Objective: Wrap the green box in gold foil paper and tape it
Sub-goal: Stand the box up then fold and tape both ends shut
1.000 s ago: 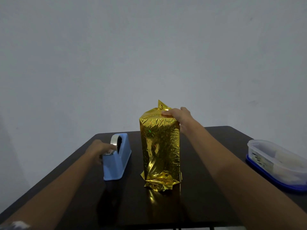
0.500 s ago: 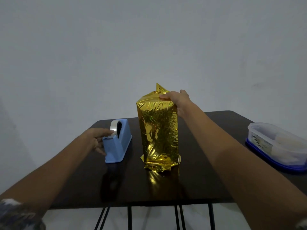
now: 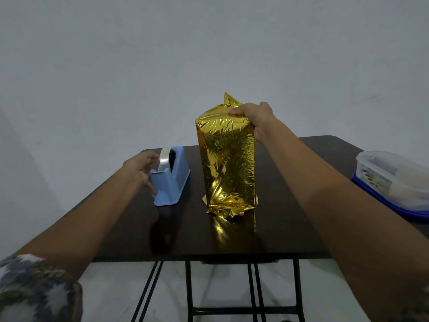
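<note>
The gold-wrapped box (image 3: 228, 163) stands upright mid-worktop (image 3: 290, 217), foil crumpled at its base. The right hand (image 3: 254, 117) grips its folded top, fingers curled over the edge. The left hand (image 3: 139, 167) curls its fingers round the front end of the blue tape dispenser (image 3: 173, 184) just beside the box.

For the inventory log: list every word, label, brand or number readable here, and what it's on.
None can be read.
On the clear container, a printed label: dark print, too blurred to read.
On the blue tape dispenser and gold-wrapped box: no print shows.
</note>
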{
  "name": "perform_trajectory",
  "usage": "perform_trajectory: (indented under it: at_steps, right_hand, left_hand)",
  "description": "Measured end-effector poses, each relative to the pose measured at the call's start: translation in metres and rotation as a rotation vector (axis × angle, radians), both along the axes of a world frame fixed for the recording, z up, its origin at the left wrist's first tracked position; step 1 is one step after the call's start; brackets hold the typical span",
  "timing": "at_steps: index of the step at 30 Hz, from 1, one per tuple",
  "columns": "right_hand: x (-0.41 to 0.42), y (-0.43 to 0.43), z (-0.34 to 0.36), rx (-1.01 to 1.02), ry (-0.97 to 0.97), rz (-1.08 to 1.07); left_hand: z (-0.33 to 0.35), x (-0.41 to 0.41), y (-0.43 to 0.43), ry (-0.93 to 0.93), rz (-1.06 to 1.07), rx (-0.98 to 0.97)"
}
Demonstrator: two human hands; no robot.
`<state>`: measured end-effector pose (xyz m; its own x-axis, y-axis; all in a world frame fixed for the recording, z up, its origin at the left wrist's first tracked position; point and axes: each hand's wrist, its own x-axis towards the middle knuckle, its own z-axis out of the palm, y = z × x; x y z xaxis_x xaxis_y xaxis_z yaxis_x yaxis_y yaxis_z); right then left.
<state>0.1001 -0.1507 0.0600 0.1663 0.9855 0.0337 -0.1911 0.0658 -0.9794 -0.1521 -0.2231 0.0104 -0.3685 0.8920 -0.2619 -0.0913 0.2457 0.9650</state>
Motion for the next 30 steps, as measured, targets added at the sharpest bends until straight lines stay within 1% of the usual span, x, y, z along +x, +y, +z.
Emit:
perform_trajectory:
  at_steps: [4,8,11,18,24,30]
  right_hand:
    - [0.0,-0.001,0.001,-0.001,0.001,-0.014]
    - [0.001,-0.002,0.001,-0.008,-0.002,-0.01]
    - [0.0,-0.003,0.001,-0.007,0.0,-0.011]
    - [0.0,-0.004,0.001,0.009,0.017,-0.01]
    - [0.0,-0.002,0.001,0.02,0.012,-0.011]
    - [-0.001,0.001,0.001,0.031,0.046,0.009]
  left_hand:
    - [-0.008,0.007,-0.006,-0.08,0.149,0.13]
    - [-0.021,0.01,-0.011,-0.18,0.279,0.216]
    - [-0.032,0.006,-0.011,-0.225,0.257,0.234]
    - [-0.064,0.016,-0.023,-0.359,0.315,0.275]
    - [-0.069,0.016,-0.017,-0.292,0.34,0.28]
    - [-0.084,0.011,-0.015,-0.153,0.431,0.175]
